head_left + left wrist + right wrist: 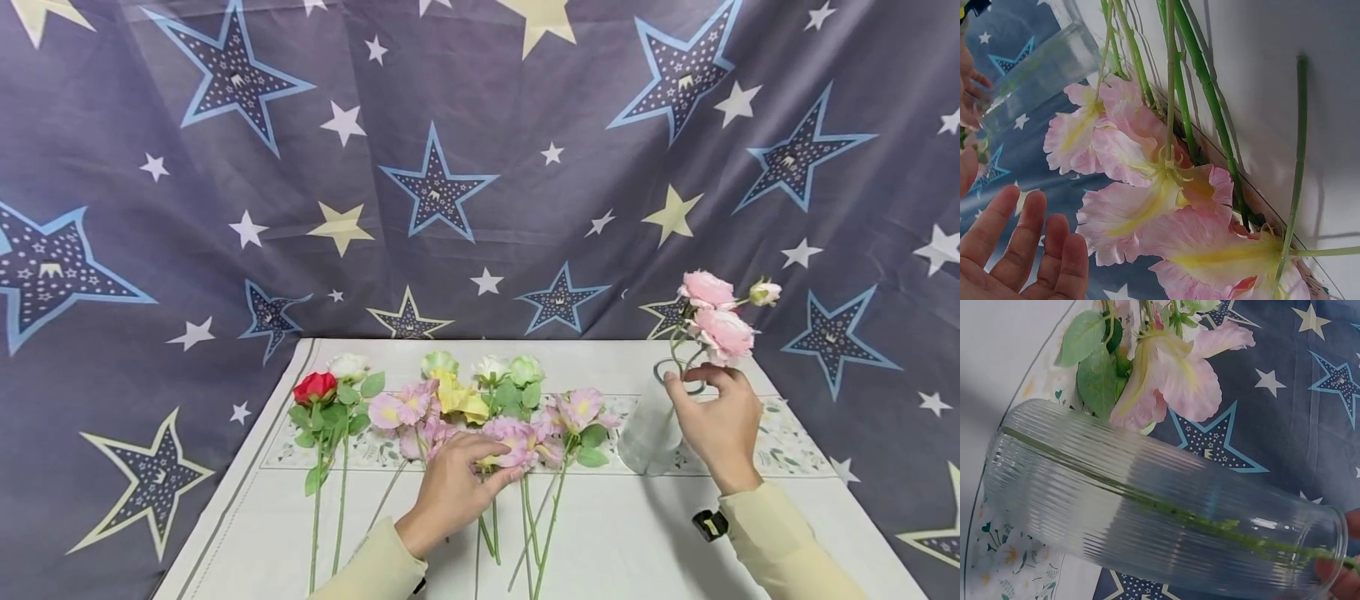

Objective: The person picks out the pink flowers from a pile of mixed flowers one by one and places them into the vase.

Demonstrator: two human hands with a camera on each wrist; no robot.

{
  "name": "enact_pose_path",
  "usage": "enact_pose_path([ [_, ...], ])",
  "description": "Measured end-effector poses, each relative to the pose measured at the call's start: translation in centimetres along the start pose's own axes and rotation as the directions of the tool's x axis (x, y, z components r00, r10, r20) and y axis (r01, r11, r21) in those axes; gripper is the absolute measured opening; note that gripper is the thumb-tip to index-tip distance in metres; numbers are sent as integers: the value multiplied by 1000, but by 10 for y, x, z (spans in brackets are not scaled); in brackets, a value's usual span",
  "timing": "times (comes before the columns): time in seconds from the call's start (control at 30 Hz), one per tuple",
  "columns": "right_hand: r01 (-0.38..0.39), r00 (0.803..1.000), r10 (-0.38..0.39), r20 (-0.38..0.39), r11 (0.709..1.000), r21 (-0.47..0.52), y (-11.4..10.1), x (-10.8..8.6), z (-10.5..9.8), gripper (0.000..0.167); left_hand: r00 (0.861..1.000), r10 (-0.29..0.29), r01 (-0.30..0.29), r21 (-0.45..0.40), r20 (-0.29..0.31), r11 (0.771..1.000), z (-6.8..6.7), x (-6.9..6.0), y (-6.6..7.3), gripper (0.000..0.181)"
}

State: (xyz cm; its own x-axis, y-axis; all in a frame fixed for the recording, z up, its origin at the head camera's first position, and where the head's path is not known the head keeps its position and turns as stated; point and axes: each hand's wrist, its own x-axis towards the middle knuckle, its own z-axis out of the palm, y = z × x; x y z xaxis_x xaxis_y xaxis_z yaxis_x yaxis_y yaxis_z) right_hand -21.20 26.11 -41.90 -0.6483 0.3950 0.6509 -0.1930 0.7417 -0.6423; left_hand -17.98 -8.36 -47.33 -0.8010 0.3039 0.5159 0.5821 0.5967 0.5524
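At the right of the table, a clear ribbed glass vase (pixel 649 429) stands upright. Green stems (pixel 1166 509) run down inside it from pink blooms (pixel 723 333) and a small bud above the rim. My right hand (pixel 716 421) is at the vase mouth and pinches the pink flower's stem there; the exact contact is partly hidden. My left hand (pixel 463 483) reaches over pink-and-yellow petalled flowers (pixel 513 442) lying mid-table. In the left wrist view its fingers (pixel 1029 250) are spread loosely beside the petals (pixel 1166 206), with nothing held.
A red rose (pixel 315 387) and a white rose (pixel 349 366) lie to the left. Yellow (pixel 459 398) and pale green blooms (pixel 439 362) lie behind the pink ones, stems pointing to the front. A printed runner (pixel 787 437) crosses the white table; a star-patterned curtain (pixel 480 167) hangs behind.
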Motion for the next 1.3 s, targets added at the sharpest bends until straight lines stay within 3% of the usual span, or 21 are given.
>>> enact_pose_path([
  [0.3, 18, 999, -18, -28, 1000, -7, -3, -11, -6, 28, 1000, -9, 10, 24, -14, 1000, -4, -1, -5, 30],
  [0.6, 95, 994, -93, -65, 995, 33, -7, -23, -9, 29, 999, -50, 50, -17, 5, 999, -8, -5, -11, 29],
  [0.83, 189, 977, -185, -110, 981, 30, -11, -32, -8, 30, 996, -85, 85, -26, 4, 996, -13, -6, -16, 31],
  [1.13, 258, 966, -257, -33, 966, 30, -12, -48, -1, 28, 988, -152, 153, 15, -16, 988, -20, -10, -24, 32],
  [1.3, 284, 958, -284, 26, 958, 36, -12, -55, 3, 28, 987, -149, 155, 86, -62, 984, -25, -12, -30, 28],
])
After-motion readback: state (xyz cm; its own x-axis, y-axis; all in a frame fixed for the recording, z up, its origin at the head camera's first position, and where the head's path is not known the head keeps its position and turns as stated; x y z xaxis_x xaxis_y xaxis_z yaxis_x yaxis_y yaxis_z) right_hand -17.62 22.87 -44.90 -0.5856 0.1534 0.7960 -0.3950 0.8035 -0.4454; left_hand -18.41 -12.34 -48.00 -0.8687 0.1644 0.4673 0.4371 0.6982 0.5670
